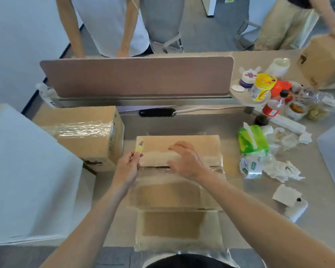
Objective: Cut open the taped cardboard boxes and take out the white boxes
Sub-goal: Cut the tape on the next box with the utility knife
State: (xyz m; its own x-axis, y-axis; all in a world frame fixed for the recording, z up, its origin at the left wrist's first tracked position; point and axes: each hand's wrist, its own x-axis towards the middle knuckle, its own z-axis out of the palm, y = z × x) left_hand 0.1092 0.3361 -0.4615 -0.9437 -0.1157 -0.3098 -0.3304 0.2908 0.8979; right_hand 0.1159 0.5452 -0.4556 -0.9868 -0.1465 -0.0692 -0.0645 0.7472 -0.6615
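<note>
Over on the far left a big white carton (27,171) crowds the desk edge. Just beside it sits a cardboard box wrapped in clear tape (85,136), not yet opened as far as I can see. Next comes the left hand (127,168), its fingers closed round a yellow utility knife (138,149). The blade points away from the person, over the near-left corner of the far flap.

The open-seamed cardboard box (172,196) lies square in front of the person, between both forearms. Its seam (157,167) runs left to right, so the long axis lies across the body. That dark slit sits just right of the knife hand and under the right hand's thumb. The right hand (186,161) arches over the far flap (182,144), fingers bent and spread on the tape. Whether the thumb has hooked under the edge I cannot tell. No white box shows inside yet. I reckon the right hand is better placed to lift the flap.

Further right lie a green wipes pack (252,140) and a tape roll (249,167).
</note>
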